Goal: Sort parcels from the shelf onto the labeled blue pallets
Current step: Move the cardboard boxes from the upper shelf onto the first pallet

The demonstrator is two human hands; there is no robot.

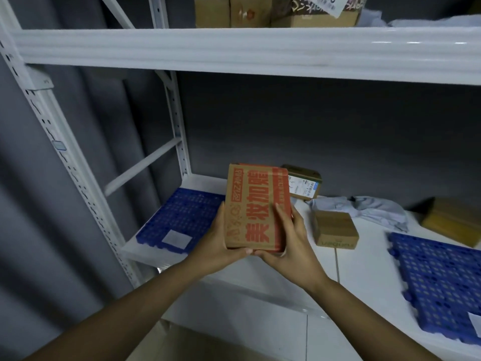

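Observation:
I hold a brown cardboard parcel with large red characters [256, 207] upright above the lower shelf. My left hand [216, 241] grips its left side and bottom edge. My right hand [291, 235] grips its right side, thumb across the front. Just left of the parcel a blue pallet with a white label [179, 217] lies on the shelf. A second blue pallet with a label [440, 280] lies at the right.
A small brown box [334, 229], a labelled box [304, 186], grey poly bags [364, 207] and a yellow-brown box [453, 220] lie on the lower shelf. More boxes [260, 11] stand on the upper shelf board [234, 48]. White uprights [65, 152] frame the left side.

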